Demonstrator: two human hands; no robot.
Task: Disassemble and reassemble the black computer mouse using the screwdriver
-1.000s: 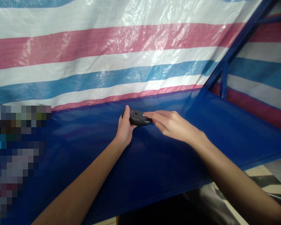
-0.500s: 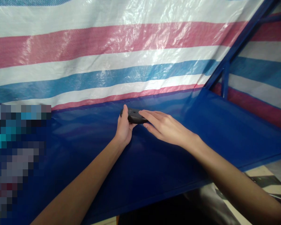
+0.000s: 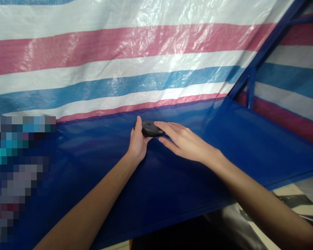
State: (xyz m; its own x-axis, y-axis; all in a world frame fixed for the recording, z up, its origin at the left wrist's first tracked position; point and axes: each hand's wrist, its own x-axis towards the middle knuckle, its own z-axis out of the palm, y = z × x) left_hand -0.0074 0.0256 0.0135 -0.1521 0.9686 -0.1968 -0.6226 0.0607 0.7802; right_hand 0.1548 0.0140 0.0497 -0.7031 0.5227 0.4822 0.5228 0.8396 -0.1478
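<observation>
A black computer mouse [image 3: 152, 130] is held above the blue surface, with its flat underside turned up toward me. A small printed label and a dark sensor opening show on that face. My left hand [image 3: 138, 140] grips the mouse's left end, thumb over the top and the other fingers beneath. Over the right end, my right hand [image 3: 181, 139] rests its outstretched fingertips on the mouse. The right thumb sits lower, a little apart from it. The far side of the mouse under the right fingers is hidden.
Blue sheeting covers the tabletop [image 3: 187, 184]. Behind it hangs a striped red, white and blue tarp [image 3: 114, 76]. A blue metal frame post [image 3: 266, 47] slants up at the right. Pixelated, unrecognisable things lie at the left edge.
My right thumb has dropped slightly away from the mouse, and the right fingers have shifted a little. The left hand keeps its grip almost unmoved.
</observation>
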